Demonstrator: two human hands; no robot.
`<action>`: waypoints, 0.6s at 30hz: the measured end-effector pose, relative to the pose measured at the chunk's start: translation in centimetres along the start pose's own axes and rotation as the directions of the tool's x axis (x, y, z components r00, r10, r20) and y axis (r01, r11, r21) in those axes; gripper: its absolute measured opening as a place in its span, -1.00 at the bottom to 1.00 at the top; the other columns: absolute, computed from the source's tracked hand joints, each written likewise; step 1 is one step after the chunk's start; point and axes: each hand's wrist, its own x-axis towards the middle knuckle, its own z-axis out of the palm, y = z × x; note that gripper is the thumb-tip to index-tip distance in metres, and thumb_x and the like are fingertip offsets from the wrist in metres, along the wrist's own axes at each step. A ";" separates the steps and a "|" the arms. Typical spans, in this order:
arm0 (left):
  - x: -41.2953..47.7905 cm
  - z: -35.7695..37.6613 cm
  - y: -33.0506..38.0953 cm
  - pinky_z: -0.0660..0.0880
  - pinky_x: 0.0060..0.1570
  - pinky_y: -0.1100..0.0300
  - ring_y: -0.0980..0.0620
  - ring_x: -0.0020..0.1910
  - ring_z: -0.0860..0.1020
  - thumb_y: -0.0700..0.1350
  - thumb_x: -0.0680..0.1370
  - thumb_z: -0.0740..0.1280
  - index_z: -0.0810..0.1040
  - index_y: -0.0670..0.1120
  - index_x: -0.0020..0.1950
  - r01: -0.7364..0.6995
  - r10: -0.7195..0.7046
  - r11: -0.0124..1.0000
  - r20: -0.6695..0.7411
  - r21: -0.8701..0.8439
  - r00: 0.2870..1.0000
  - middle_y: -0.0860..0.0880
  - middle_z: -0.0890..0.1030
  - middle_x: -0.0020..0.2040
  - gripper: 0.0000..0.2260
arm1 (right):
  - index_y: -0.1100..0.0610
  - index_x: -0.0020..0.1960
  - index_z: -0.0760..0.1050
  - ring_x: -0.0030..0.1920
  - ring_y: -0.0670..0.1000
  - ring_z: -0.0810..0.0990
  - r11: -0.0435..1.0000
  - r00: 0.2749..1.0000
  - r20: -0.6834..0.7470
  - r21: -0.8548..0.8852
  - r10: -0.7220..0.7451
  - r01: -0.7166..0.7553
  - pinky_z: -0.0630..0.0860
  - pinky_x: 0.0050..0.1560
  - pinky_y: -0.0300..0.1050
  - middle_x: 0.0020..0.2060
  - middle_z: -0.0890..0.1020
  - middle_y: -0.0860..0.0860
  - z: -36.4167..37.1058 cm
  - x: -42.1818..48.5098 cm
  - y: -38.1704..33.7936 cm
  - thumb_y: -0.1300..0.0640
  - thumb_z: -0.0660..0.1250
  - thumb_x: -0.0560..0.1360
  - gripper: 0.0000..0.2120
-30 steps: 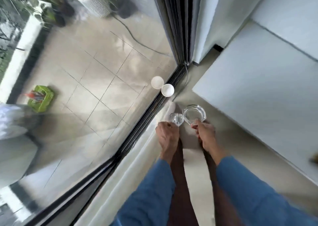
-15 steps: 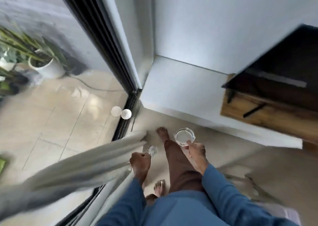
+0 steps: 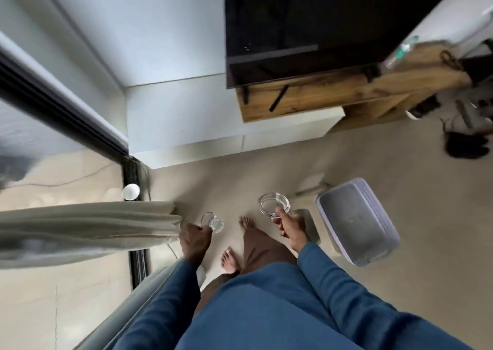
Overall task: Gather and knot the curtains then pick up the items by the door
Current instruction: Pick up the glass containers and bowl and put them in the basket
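The curtain (image 3: 88, 229) is cream, the sleeves (image 3: 165, 296) blue and the trousers (image 3: 264, 248) brown, over a beige floor (image 3: 426, 216). The basket (image 3: 380, 213) is pale lilac with dotted rows of holes. The cabinet (image 3: 333, 93) shows brown wood grain under a black screen (image 3: 293, 16); the glass (image 3: 214, 223) and ashtray (image 3: 274, 205) are clear.

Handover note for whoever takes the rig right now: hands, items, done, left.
Hands: left hand grips a small glass; right hand pinches the glass ashtray by its rim.
The curtain is gathered in a bundle beside the door; knot not visible.
Done: two glass items off the floor.
Left: white round item by the door track, not yet picked up.
The basket on the floor to the right looks a likely drop-off.
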 end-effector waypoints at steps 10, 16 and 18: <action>-5.8 11.5 11.6 0.24 -0.44 0.00 -0.10 -0.53 0.27 -0.15 0.41 0.39 0.31 -0.20 -0.59 -0.290 0.232 0.912 0.217 0.291 0.948 -0.11 0.12 -0.49 -0.58 | 0.27 -0.16 0.62 -0.63 -0.17 0.37 0.874 0.974 -0.175 0.485 0.143 -0.041 0.22 -0.64 -0.32 -0.36 0.63 0.12 -13.6 4.4 4.5 0.13 0.42 0.55 -0.79; -8.9 22.7 20.5 0.20 -0.52 0.11 -0.06 -0.54 0.31 -0.17 0.43 0.35 0.34 -0.16 -0.54 -0.359 0.258 0.885 0.330 0.295 0.908 -0.02 0.19 -0.57 -0.64 | 0.32 -0.16 0.63 -0.64 -0.18 0.33 0.816 0.942 -0.215 0.571 0.257 -0.092 0.22 -0.64 -0.33 -0.51 0.59 -0.02 -21.4 10.2 5.2 0.09 0.40 0.57 -0.71; -9.6 27.4 22.5 0.17 -0.56 0.14 -0.03 -0.54 0.29 -0.18 0.42 0.32 0.35 -0.19 -0.48 -0.369 0.247 0.875 0.368 0.312 0.897 -0.08 0.26 -0.54 -0.70 | 0.32 -0.11 0.63 -0.61 -0.17 0.36 0.797 0.931 -0.234 0.597 0.281 -0.091 0.25 -0.62 -0.32 -0.35 0.66 0.07 -23.6 12.8 5.6 0.09 0.41 0.57 -0.72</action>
